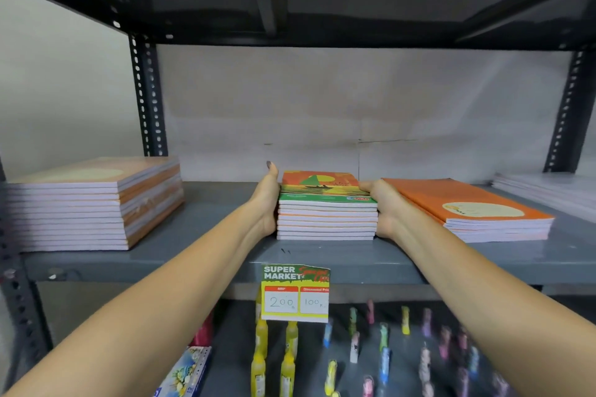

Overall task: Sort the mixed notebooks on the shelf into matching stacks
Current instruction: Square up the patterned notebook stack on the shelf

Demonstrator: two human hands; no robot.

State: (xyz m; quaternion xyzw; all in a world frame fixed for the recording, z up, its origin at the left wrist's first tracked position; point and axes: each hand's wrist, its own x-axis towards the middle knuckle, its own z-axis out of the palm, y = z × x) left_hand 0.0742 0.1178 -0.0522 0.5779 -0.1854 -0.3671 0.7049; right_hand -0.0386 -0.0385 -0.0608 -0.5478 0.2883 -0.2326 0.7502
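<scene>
A stack of several small notebooks (326, 216) stands in the middle of the grey shelf (200, 255); its top cover shows a sailboat at sunset with a green band. My left hand (266, 203) presses flat against the stack's left side, thumb up. Pressed against its right side is my right hand (383, 206), its thumb on the top cover's edge. A tall stack of orange notebooks (93, 203) sits at the left. At the right lies a low stack of larger orange notebooks (477, 209) with a pale oval on the cover.
White paper or pads (554, 190) lie at the far right of the shelf. A price tag (295, 293) hangs from the shelf's front edge. The shelf below holds small bottles and coloured tubes (383, 351). Slotted uprights (146, 97) frame the bay, with another shelf overhead.
</scene>
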